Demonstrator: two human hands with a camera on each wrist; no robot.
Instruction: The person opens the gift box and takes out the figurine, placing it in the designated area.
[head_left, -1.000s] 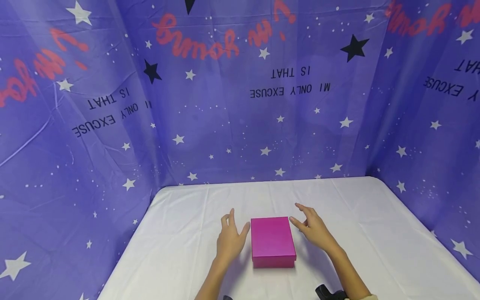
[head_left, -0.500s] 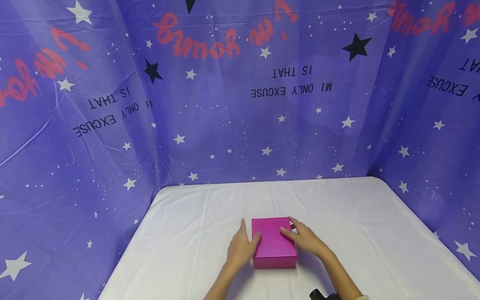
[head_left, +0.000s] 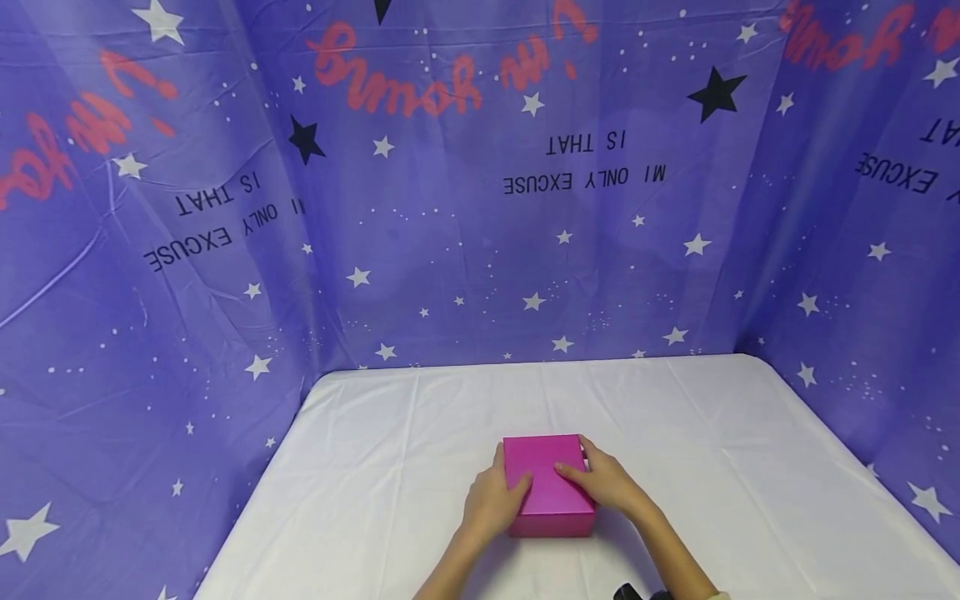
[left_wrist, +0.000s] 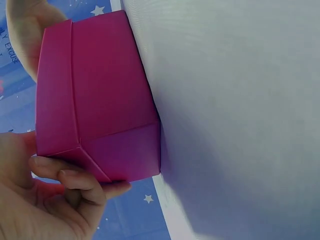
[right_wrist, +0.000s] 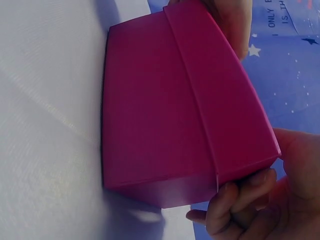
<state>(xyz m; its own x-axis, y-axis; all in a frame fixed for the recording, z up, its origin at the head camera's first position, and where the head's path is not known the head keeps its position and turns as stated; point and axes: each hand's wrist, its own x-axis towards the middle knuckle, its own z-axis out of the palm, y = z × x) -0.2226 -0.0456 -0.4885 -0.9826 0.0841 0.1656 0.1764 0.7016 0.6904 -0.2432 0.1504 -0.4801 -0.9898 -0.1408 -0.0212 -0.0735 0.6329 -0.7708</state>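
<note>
A pink lidded box (head_left: 550, 492) stands on the white-covered table in the head view. My left hand (head_left: 492, 500) grips its left side, thumb on top of the lid and fingers along the side. On the opposite side my right hand (head_left: 606, 479) holds the box the same way. The left wrist view shows the left hand's (left_wrist: 60, 195) curled fingers against the side of the lid (left_wrist: 56, 90). In the right wrist view, fingers of the right hand (right_wrist: 255, 205) press the lid's edge, and the lid (right_wrist: 220, 90) sits on the box body (right_wrist: 150, 110).
White cloth (head_left: 360, 467) covers the table around the box. Purple curtains (head_left: 450, 250) with stars and lettering stand behind the table and on both sides. A black object (head_left: 627, 592) shows by the right forearm at the bottom edge of the head view.
Both hands have come inward from either side of the box and now grip it, thumbs on the lid. The box has stayed in nearly the same place.
</note>
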